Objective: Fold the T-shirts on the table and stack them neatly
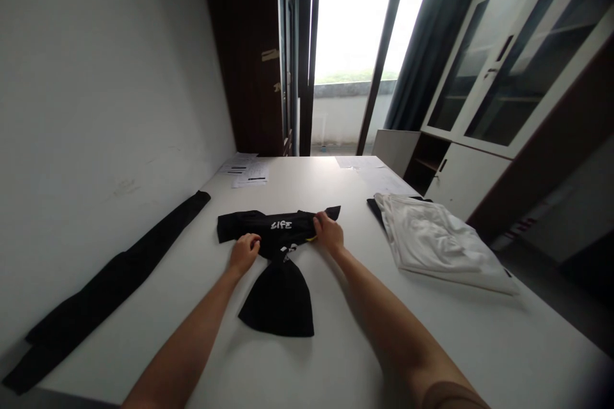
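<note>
A black shirt point(278, 297) with white lettering lies on the table in front of me. Its far part is gathered into a band running left to right, while the near part fans out toward me from a pinched middle. My left hand point(245, 252) has its fingers curled on the near edge of the band, left of the lettering. At the band's right end, my right hand point(329, 231) grips the cloth between thumb and fingers. A small yellow bit point(311, 239) shows beside the right fingers.
A long black folded cloth point(115, 284) lies along the wall at left. Folded white garments point(432, 236) are stacked at right, with black cloth partly beneath. Papers point(249, 169) rest on the far end of the white table point(307, 182). Cabinets point(480, 89) stand beyond the right edge.
</note>
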Motion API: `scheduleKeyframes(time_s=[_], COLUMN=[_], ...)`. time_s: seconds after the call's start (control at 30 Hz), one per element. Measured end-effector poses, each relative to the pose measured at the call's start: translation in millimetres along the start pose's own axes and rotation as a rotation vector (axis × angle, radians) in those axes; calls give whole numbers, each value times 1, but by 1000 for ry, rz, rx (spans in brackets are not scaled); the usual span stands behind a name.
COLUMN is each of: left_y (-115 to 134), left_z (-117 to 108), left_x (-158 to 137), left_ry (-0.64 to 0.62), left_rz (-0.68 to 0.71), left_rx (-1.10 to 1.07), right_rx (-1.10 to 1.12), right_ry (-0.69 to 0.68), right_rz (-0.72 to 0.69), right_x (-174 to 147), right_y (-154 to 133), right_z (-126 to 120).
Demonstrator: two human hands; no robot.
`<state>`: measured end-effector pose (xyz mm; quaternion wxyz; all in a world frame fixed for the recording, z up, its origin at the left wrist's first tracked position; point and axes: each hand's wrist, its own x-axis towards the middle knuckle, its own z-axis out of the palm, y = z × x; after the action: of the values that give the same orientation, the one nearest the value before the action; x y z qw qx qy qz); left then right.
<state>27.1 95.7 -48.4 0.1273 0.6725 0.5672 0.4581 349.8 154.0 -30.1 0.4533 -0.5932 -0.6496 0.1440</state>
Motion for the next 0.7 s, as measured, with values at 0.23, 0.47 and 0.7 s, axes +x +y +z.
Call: scheduleKeyframes(time_s=[0.23, 0.47, 0.7], left_y=[34, 41, 49], left_z=[11, 16, 12], left_x=[-14, -20, -21], left_ry=[-261, -379, -375], left_rz=[236, 190, 223], left_rx=[-18, -130, -9], right_rx=[11, -178, -26], right_ry=[-304, -277, -196], right_rz=[-224, -264, -167], right_x=[-18, -19, -10], right_y=[-12, -10, 0], right_z=[21, 28, 29])
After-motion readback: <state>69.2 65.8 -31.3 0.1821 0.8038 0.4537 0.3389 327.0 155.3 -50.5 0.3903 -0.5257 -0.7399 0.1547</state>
